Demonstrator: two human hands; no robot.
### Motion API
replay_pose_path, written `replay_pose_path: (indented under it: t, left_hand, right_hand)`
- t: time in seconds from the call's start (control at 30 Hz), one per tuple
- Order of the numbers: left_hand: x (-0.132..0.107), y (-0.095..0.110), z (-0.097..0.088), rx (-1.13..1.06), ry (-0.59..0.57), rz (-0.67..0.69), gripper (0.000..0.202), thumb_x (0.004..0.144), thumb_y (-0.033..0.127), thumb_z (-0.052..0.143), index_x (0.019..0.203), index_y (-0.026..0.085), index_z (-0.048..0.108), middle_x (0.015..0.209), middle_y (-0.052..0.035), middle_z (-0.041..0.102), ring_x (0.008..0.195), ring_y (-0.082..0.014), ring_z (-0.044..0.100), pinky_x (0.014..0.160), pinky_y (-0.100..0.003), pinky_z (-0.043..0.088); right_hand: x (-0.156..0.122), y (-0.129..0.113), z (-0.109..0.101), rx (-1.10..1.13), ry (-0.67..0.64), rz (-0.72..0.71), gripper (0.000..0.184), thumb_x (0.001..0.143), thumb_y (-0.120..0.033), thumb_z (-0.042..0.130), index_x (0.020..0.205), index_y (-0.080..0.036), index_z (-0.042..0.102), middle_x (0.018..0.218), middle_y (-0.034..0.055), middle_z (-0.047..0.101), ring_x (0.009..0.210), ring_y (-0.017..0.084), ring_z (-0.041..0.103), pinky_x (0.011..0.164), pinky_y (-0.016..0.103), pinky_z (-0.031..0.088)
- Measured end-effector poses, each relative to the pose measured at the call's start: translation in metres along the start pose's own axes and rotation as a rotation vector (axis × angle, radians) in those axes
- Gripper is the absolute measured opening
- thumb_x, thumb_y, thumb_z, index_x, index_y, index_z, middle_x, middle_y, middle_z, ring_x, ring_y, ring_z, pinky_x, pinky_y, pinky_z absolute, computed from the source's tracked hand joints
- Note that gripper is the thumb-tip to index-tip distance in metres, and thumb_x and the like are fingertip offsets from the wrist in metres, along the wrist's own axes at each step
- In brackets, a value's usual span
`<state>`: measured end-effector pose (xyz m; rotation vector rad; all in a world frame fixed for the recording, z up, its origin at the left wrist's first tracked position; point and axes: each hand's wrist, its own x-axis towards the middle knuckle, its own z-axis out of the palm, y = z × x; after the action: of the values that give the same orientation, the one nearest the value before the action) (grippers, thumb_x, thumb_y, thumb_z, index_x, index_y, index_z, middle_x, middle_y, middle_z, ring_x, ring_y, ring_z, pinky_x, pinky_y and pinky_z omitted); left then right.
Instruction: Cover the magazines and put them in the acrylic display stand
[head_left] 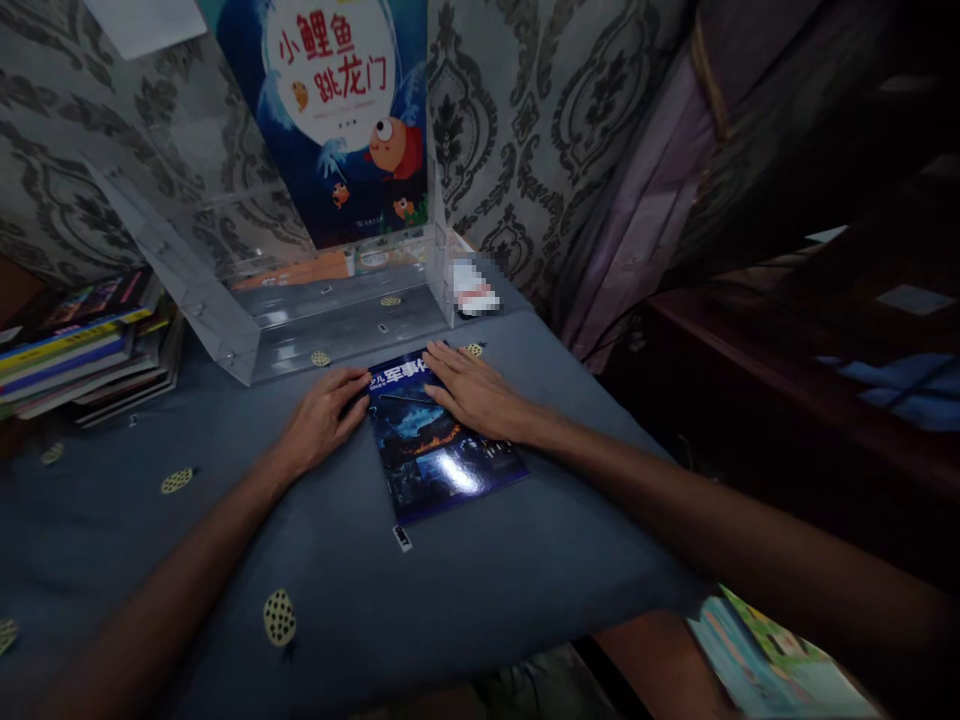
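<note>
A dark blue magazine (420,450) with a glossy cover lies flat on the cloth-covered table. My right hand (472,390) rests palm down across its upper right part, fingers stretched out and slightly spread. At the magazine's upper left edge is my left hand (326,415), its fingertips touching or very close to that edge and its thumb apart from the fingers. Part of the cover is hidden under my right hand. Behind the magazine stands a clear plastic book rack (337,325), with a blue picture book (300,170) upright in it.
Stacked books (82,345) sit at the left side. The blue-grey tablecloth (225,560) has a pineapple print. Patterned curtains (517,110) hang behind. Past the table's right edge is a dark reddish surface (750,350), and more books (772,650) lie lower down at bottom right.
</note>
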<state>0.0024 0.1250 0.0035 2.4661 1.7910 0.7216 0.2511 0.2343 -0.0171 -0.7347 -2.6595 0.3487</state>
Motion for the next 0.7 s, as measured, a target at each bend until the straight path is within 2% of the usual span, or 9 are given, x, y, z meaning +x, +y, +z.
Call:
replay_pose_path:
  t: [0.1, 0.23, 0.37, 0.5, 0.6, 0.7]
  left_hand:
    - [-0.004, 0.001, 0.003, 0.056, -0.012, 0.005, 0.047, 0.103, 0.043, 0.037, 0.134, 0.015, 0.060, 0.140, -0.0148, 0.060, 0.136, -0.0288, 0.052, 0.114, -0.053, 0.042]
    - [-0.015, 0.012, 0.001, 0.137, -0.132, 0.008, 0.057, 0.105, 0.048, 0.031, 0.149, 0.013, 0.043, 0.155, -0.0160, 0.045, 0.149, -0.0293, 0.034, 0.120, -0.056, 0.032]
    - [-0.030, 0.045, -0.003, 0.177, -0.280, 0.119, 0.063, 0.105, 0.050, 0.029, 0.159, 0.017, 0.020, 0.162, -0.0147, 0.031, 0.152, -0.0263, 0.023, 0.123, -0.053, 0.026]
    - [-0.039, 0.089, -0.003, 0.179, -0.425, 0.318, 0.079, 0.103, 0.057, 0.032, 0.160, 0.013, 0.000, 0.165, -0.0191, 0.020, 0.154, -0.0274, 0.014, 0.125, -0.049, 0.023]
    - [-0.033, 0.113, 0.001, 0.131, -0.487, 0.454, 0.085, 0.101, 0.061, 0.033, 0.160, 0.010, -0.001, 0.164, -0.0204, 0.019, 0.154, -0.0269, 0.011, 0.126, -0.046, 0.017]
    - [-0.019, 0.125, 0.005, 0.068, -0.538, 0.513, 0.085, 0.100, 0.062, 0.036, 0.160, 0.009, 0.005, 0.165, -0.0190, 0.019, 0.155, -0.0262, 0.009, 0.127, -0.045, 0.014]
  right_hand:
    - [-0.001, 0.000, 0.004, 0.007, 0.017, -0.010, 0.056, 0.104, -0.042, 0.033, 0.149, -0.010, 0.044, 0.158, 0.0197, 0.039, 0.149, 0.032, 0.032, 0.120, 0.059, 0.032]
    - [0.000, 0.001, 0.006, 0.015, 0.035, -0.002, 0.053, 0.104, -0.040, 0.035, 0.148, -0.013, 0.045, 0.157, 0.0166, 0.041, 0.149, 0.030, 0.032, 0.121, 0.056, 0.032]
    - [0.001, -0.003, 0.004, 0.010, 0.020, 0.028, 0.054, 0.103, -0.037, 0.036, 0.148, -0.009, 0.045, 0.158, 0.0180, 0.039, 0.150, 0.030, 0.032, 0.122, 0.053, 0.030]
    - [0.002, -0.006, 0.004, 0.022, -0.002, 0.053, 0.055, 0.102, -0.034, 0.036, 0.147, -0.004, 0.045, 0.159, 0.0201, 0.036, 0.151, 0.029, 0.029, 0.124, 0.051, 0.027]
    - [0.002, -0.005, 0.005, 0.057, 0.028, 0.045, 0.054, 0.102, -0.035, 0.036, 0.148, -0.008, 0.046, 0.159, 0.0170, 0.038, 0.150, 0.029, 0.030, 0.123, 0.052, 0.026]
    - [0.002, 0.000, 0.005, 0.116, 0.036, 0.031, 0.055, 0.104, -0.038, 0.032, 0.147, -0.008, 0.047, 0.159, 0.0166, 0.039, 0.150, 0.028, 0.030, 0.123, 0.052, 0.027]
